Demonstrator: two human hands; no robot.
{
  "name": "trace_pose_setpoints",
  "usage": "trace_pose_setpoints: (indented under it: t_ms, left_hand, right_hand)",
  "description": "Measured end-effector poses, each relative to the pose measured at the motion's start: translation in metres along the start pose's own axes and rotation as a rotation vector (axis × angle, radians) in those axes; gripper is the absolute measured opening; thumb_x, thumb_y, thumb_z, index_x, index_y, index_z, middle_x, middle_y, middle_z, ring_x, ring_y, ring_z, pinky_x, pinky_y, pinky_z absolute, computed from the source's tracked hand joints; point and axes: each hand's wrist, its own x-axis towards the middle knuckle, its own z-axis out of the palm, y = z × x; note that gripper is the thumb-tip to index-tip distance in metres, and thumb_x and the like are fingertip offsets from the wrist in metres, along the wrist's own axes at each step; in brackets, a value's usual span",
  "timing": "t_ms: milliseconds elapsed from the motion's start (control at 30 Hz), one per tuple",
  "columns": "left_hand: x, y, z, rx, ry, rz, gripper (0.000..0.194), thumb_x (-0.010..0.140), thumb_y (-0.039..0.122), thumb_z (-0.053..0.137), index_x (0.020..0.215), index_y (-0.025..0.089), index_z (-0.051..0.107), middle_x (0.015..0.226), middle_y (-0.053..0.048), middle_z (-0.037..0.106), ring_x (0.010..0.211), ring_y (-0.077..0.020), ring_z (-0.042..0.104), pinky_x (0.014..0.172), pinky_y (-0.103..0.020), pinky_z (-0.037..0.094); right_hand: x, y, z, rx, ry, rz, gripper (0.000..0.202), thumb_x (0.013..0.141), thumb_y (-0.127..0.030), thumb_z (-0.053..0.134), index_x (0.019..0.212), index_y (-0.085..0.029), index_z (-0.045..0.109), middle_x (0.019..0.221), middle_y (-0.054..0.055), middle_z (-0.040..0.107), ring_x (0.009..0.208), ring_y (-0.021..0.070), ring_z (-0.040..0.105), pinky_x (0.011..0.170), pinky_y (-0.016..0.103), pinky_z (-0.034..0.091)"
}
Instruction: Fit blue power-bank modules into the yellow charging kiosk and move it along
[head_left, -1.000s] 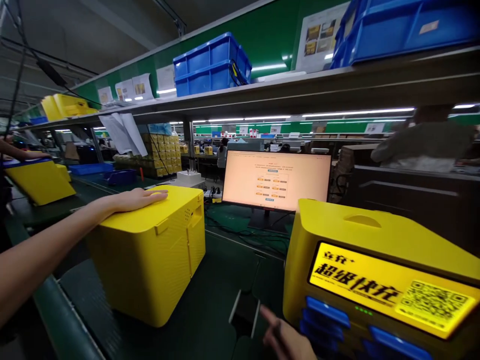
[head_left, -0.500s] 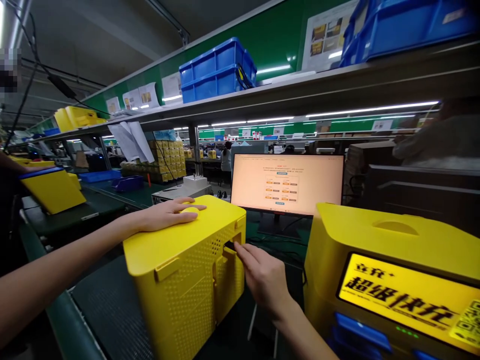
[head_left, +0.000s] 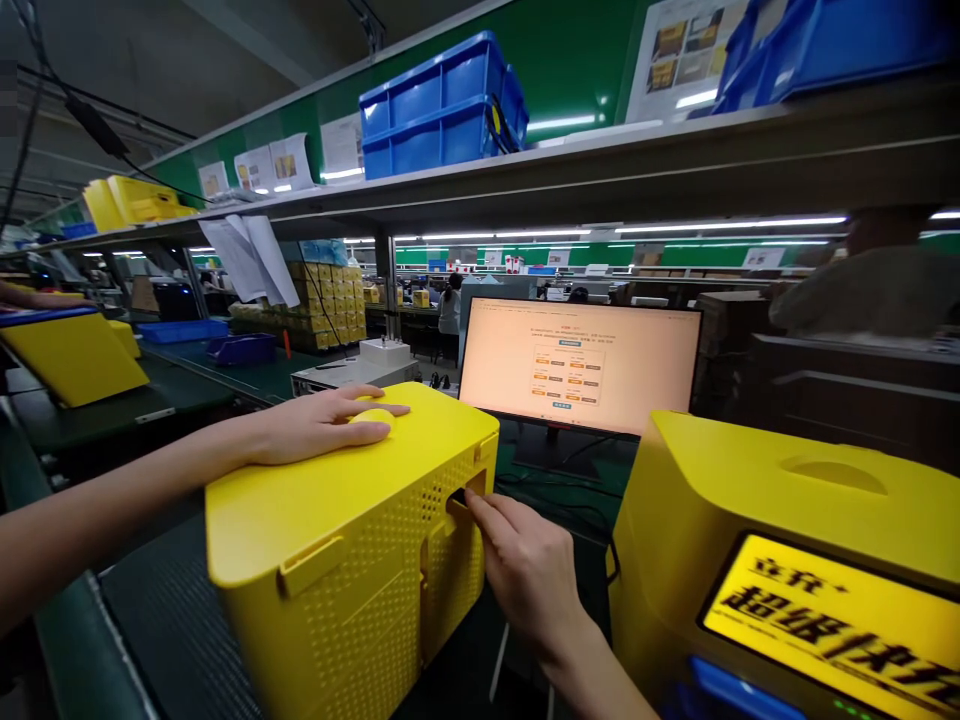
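Note:
A yellow plastic box-shaped housing (head_left: pixel 330 590) stands before me, its perforated side facing right. My left hand (head_left: pixel 319 425) lies flat on its top, fingers stretched out and holding nothing. My right hand (head_left: pixel 529 560) pinches a small black piece (head_left: pixel 459 495) at the upper opening of a recess in that side. My fingers partly cover the black piece, so its kind cannot be made out. To the right stands a second yellow housing (head_left: pixel 750 460) with a lit display panel (head_left: pixel 840 620) bearing large black characters.
A monitor (head_left: pixel 577 365) stands behind the two housings, with black cables near its base. A shelf (head_left: pixel 600 175) overhead carries blue bins (head_left: pixel 442 110). At left, another person's hand (head_left: pixel 30 297) rests on a tilted yellow housing (head_left: pixel 82 360). A dark belt (head_left: pixel 165 600) runs below.
My view has shifted, so the right-hand housing sits farther right and lower. My left hand stays on the top, and my right hand keeps its pinch at the recess.

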Motion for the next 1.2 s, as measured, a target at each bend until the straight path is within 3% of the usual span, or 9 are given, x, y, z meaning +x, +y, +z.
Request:
trace_pose_setpoints:
  t_ms: [267,500,633,733,800,933,1067,1133,1200]
  left_hand:
    - [0.002,0.003,-0.002,-0.021,0.012,0.026,0.051,0.080,0.064,0.041,0.127,0.044,0.042,0.145,0.008,0.029,0.130,-0.0192,0.031,0.109,-0.041,0.017]
    - [0.008,0.007,-0.003,0.014,0.037,-0.062,0.057,0.079,0.067,0.035,0.127,0.037,0.045,0.145,0.007,0.031,0.125,-0.0221,0.036,0.106,-0.040,0.023]
    - [0.019,0.007,-0.007,0.180,0.072,-0.226,0.065,0.080,0.074,0.022,0.129,0.037,0.042,0.145,0.004,0.032,0.122,-0.0287,0.039,0.102,-0.052,0.025]
    - [0.030,0.011,-0.011,0.397,0.078,-0.344,0.080,0.074,0.081,0.014,0.131,0.032,0.042,0.134,-0.007,0.047,0.111,-0.0328,0.049,0.093,-0.055,0.033]
    - [0.039,0.018,-0.012,0.503,0.100,-0.417,0.093,0.071,0.083,0.007,0.130,0.023,0.046,0.117,-0.014,0.058,0.102,-0.0344,0.053,0.088,-0.053,0.038]
    - [0.056,0.041,-0.007,0.472,0.173,-0.480,0.102,0.072,0.082,0.009,0.112,0.004,0.060,0.097,-0.018,0.062,0.088,-0.0325,0.057,0.081,-0.050,0.044]
    - [0.063,0.060,0.005,0.498,0.137,-0.279,0.070,0.086,0.057,0.013,0.122,0.013,0.054,0.078,-0.009,0.058,0.068,-0.0227,0.056,0.069,-0.043,0.050]
    - [0.056,0.069,0.019,0.411,0.276,-0.158,0.062,0.085,0.052,0.015,0.128,0.022,0.049,0.087,-0.009,0.055,0.079,-0.0248,0.057,0.072,-0.045,0.051]
    - [0.042,0.081,0.045,0.095,0.495,-0.103,0.064,0.080,0.059,0.025,0.126,0.023,0.050,0.106,-0.009,0.050,0.089,-0.0246,0.056,0.080,-0.045,0.051]
  right_hand:
    - [0.011,-0.008,0.004,-0.083,-0.089,0.038,0.028,0.083,-0.009,0.044,0.103,-0.014,0.063,0.078,0.005,0.066,0.063,0.0168,0.060,0.049,0.027,0.037]
    - [0.034,0.006,0.023,-0.136,-0.291,0.053,0.019,0.085,-0.014,0.045,0.091,-0.019,0.063,0.074,0.002,0.063,0.062,0.0166,0.057,0.049,0.028,0.034]
    - [0.032,0.009,0.014,-0.128,-0.279,0.072,0.026,0.086,-0.016,0.045,0.108,-0.022,0.058,0.111,0.007,0.061,0.100,0.0214,0.054,0.075,0.034,0.043]
    - [0.001,0.007,-0.009,-0.056,-0.283,0.086,0.037,0.083,-0.013,0.046,0.118,-0.022,0.051,0.133,0.009,0.045,0.121,0.0243,0.037,0.092,0.040,0.038]
    - [-0.031,0.005,-0.027,0.005,-0.327,0.106,0.038,0.083,-0.013,0.046,0.120,-0.024,0.050,0.132,0.009,0.045,0.122,0.0231,0.036,0.094,0.040,0.037]
    - [-0.095,0.003,-0.055,0.061,-0.427,0.153,0.033,0.085,-0.016,0.046,0.116,-0.026,0.051,0.129,0.007,0.048,0.120,0.0219,0.039,0.093,0.039,0.039]
    - [-0.133,0.009,-0.083,0.085,-0.404,0.153,0.034,0.082,-0.015,0.050,0.114,-0.027,0.053,0.123,0.006,0.052,0.114,0.0199,0.045,0.090,0.036,0.043]
    - [-0.147,0.018,-0.105,0.044,-0.339,0.112,0.037,0.080,-0.010,0.048,0.113,-0.024,0.053,0.119,0.007,0.054,0.111,0.0198,0.048,0.088,0.036,0.045]
    - [-0.163,0.032,-0.130,-0.046,-0.246,0.099,0.040,0.080,-0.005,0.046,0.115,-0.023,0.053,0.119,0.009,0.053,0.112,0.0206,0.047,0.088,0.037,0.045]
